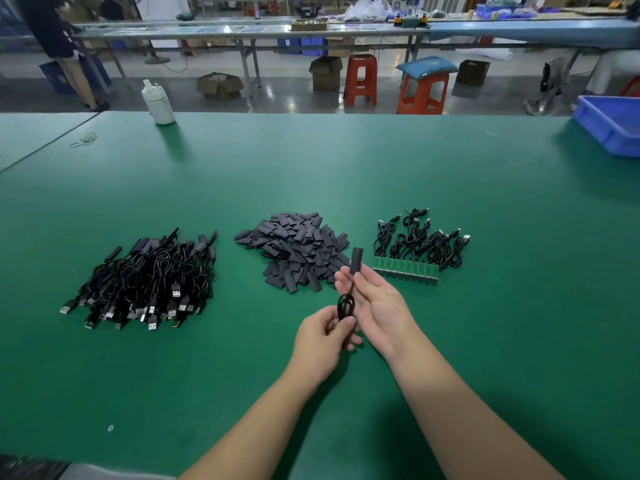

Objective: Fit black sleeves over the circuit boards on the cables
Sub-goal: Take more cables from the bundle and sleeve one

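Workshop: green-matted bench [450, 188] under my hands, with long assembly tables, orange plastic stools [360, 79] and cardboard boxes on the floor beyond its far edge.
Finished stock: large heap of black coiled cables with sleeves already on [145, 275], lying at the left; by its bulk I judge most of the batch done.
Sleeve supply: loose pile of flat black tube sleeves [298, 249] at the centre, plenty remaining.
Work left: small group of black cables ending in a row of bare green circuit boards [405, 270], at the right; roughly a dozen boards still uncovered.
Piece in hand: one black cable with a black sleeve on its end [356, 260], held above the bench just near of the sleeve pile; no green shows, so I judge the board covered, though seating cannot be confirmed.
Left hand: my left hand [325, 336] curled round the coiled part of this cable, thumb pressing it against the fingers.
Right hand: my right hand [375, 301] palm up, fingers fairly extended; thumb and forefinger pinch the cable just below the sleeve.
Other items: white plastic bottle [157, 103] far left, blue plastic bin [609, 126] far right.
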Demonstrator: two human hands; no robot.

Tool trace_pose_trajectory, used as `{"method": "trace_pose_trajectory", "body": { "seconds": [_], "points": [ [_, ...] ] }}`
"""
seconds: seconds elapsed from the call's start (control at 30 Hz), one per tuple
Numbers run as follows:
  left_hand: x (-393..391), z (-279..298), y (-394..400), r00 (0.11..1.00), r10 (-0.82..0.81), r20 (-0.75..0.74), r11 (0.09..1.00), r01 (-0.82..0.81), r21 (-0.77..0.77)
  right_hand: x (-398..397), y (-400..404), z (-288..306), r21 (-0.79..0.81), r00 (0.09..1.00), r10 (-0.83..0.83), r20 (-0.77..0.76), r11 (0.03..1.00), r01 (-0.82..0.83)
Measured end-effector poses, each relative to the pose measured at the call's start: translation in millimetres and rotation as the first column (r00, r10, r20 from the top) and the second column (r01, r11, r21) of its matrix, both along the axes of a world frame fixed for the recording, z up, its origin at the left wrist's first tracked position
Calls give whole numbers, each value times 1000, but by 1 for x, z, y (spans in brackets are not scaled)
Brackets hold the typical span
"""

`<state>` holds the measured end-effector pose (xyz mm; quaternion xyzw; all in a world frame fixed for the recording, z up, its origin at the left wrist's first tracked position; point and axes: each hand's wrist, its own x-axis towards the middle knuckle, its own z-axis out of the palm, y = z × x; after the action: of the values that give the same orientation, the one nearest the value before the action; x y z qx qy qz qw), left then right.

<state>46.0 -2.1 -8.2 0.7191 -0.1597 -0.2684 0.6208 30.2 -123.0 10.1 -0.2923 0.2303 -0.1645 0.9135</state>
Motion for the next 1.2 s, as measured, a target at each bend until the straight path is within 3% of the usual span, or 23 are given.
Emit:
{"method": "trace_pose_trajectory", "body": {
  "seconds": [0.03, 0.07, 0.1, 0.13, 0.17, 0.2, 0.23, 0.27, 0.37, 0.43, 0.5, 0.6, 0.67, 0.73, 0.8, 0.97, 1.03, 1.13, 1.2],
  "points": [
    [5, 5, 3, 999, 24, 25, 1000, -25, 10, 1, -2, 1, -154, 998, 24, -50, 988, -31],
    [14, 10, 7, 997, 50, 50, 998, -52, 22, 0, -8, -1, -395, 987, 32, -155, 914, -92],
    [27, 16, 14, 992, 80, 101, 995, -86, 57, -2, -15, -3, -666, 956, -25, -292, 723, -185],
    [42, 21, 24, 977, 103, 187, 984, -128, 125, -6, -25, -9, -855, 908, -153, -390, 427, -295],
    [60, 27, 36, 950, 116, 288, 961, -180, 208, -14, -34, -17, -913, 867, -287, -408, 126, -388],
    [81, 32, 51, 914, 129, 384, 930, -246, 274, -23, -42, -25, -891, 841, -377, -387, -83, -447],
    [101, 37, 67, 872, 146, 468, 887, -325, 329, -34, -47, -35, -853, 824, -429, -371, -192, -485],
    [122, 41, 82, 822, 168, 544, 829, -416, 373, -45, -51, -45, -827, 809, -462, -363, -240, -508],
    [172, 42, 120, 673, 172, 719, 569, -664, 486, -64, -52, -69, -791, 779, -521, -347, -283, -542],
    [190, 38, 136, 663, 80, 744, 371, -713, 595, -64, -50, -71, -781, 783, -531, -323, -317, -538],
    [200, 33, 143, 678, 3, 735, 271, -708, 652, -62, -49, -70, -782, 784, -539, -307, -326, -530],
    [204, 29, 143, 695, 54, 717, 293, -697, 654, -62, -47, -69, -773, 780, -557, -284, -348, -530],
    [202, 27, 135, 631, 65, 773, 330, -745, 581, -62, -47, -68, -772, 785, -560, -266, -365, -521],
    [194, 25, 120, 522, 34, 852, 447, -771, 454, -62, -46, -69, -769, 788, -557, -263, -372, -520],
    [178, 22, 96, 472, 24, 881, 583, -723, 371, -61, -47, -69, -764, 784, -559, -269, -372, -527],
    [105, -11, 23, 593, 35, 805, 792, -507, 339, -58, -47, -68, -724, 757, -576, -309, -373, -579],
    [79, -28, 8, 576, -20, 817, 820, -458, 343, -55, -49, -65, -689, 744, -583, -327, -391, -610],
    [65, -45, 4, 439, -203, 875, 817, -416, 398, -47, -61, -55, -671, 736, -600, -314, -408, -619],
    [68, -48, 5, 427, -220, 877, 800, -435, 413, -39, -74, -46, -677, 761, -597, -254, -452, -581]
  ]
}}
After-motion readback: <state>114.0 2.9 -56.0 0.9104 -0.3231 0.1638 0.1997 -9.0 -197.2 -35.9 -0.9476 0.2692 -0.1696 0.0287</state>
